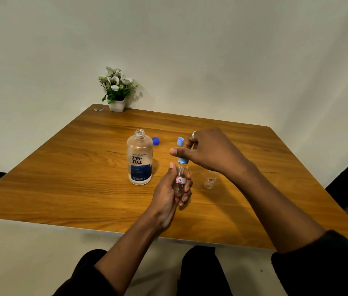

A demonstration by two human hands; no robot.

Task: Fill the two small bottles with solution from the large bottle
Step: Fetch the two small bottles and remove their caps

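The large clear bottle with a blue label stands uncapped on the wooden table. Its dark blue cap lies just behind it. My left hand is wrapped around a small clear bottle, held upright above the table. My right hand pinches the light blue cap sitting on that bottle's neck. A second small clear bottle stands uncapped under my right wrist, partly hidden. Another light blue cap stands on the table beyond my right fingers.
A white pot of artificial flowers sits at the table's far left corner against the wall. A small wrapper scrap lies beside it. The table's near edge runs just above my knees.
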